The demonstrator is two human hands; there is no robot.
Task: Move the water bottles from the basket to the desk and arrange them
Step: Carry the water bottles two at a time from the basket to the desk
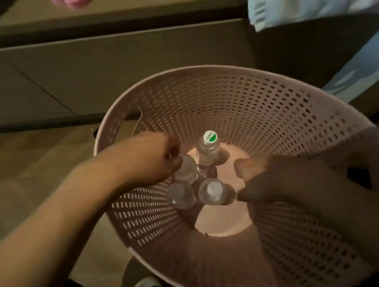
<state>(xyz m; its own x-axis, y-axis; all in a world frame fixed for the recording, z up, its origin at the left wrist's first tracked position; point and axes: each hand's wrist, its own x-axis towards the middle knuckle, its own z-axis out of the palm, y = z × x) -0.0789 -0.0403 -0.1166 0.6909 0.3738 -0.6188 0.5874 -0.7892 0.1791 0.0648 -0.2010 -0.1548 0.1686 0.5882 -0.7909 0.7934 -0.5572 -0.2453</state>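
Left hand (152, 158) is clenched round the top of one water bottle (187, 170) down in the pink basket (275, 114), right hand (270, 179) hangs half-open beside the other three bottles (209, 188), gripping nothing.

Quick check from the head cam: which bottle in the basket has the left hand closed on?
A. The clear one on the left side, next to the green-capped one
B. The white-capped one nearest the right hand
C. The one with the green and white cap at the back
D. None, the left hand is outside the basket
A: the left hand has its fingers wrapped over the top of the left clear bottle, inside the basket; the green-capped bottle stands free.
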